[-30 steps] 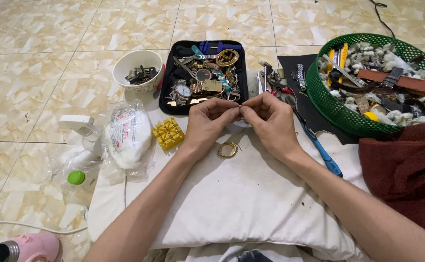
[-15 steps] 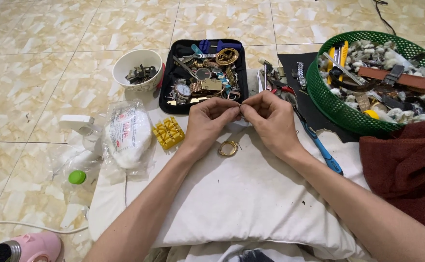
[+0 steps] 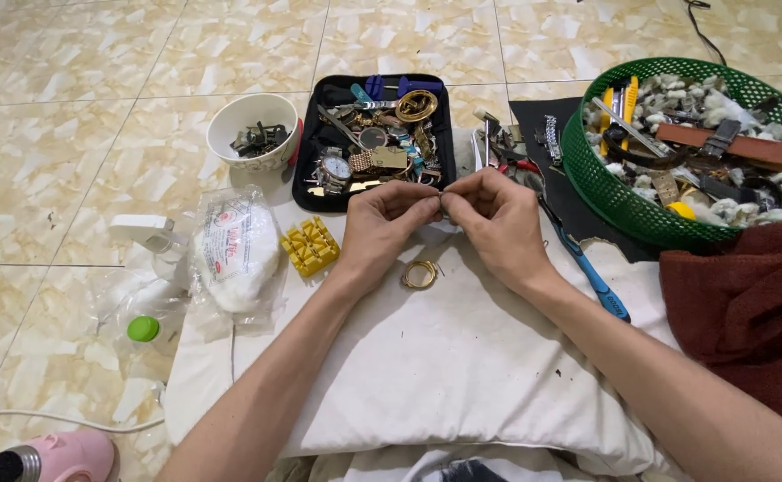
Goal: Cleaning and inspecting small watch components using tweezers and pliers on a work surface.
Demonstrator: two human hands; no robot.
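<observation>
My left hand point(image 3: 389, 226) and my right hand point(image 3: 495, 223) meet fingertip to fingertip over a white pillow point(image 3: 427, 357). Both pinch a tiny metal part point(image 3: 445, 207) between thumbs and forefingers; it is too small to identify. A gold ring-shaped watch case point(image 3: 420, 274) lies on the pillow just below my hands, untouched. Behind my hands stands a black tray point(image 3: 306, 170) holding watches and watch parts.
A white bowl point(image 3: 253, 134) with dark parts sits left of the tray. A yellow holder block point(image 3: 311, 246), a plastic bag point(image 3: 233, 250) and a green-capped bottle point(image 3: 144, 328) lie left. At right are a green basket point(image 3: 614, 201) of straps, a blue-handled tool point(image 3: 592, 277) and a maroon cloth point(image 3: 748, 312).
My hands stay together over the pillow with only small finger movements. Nothing else has moved.
</observation>
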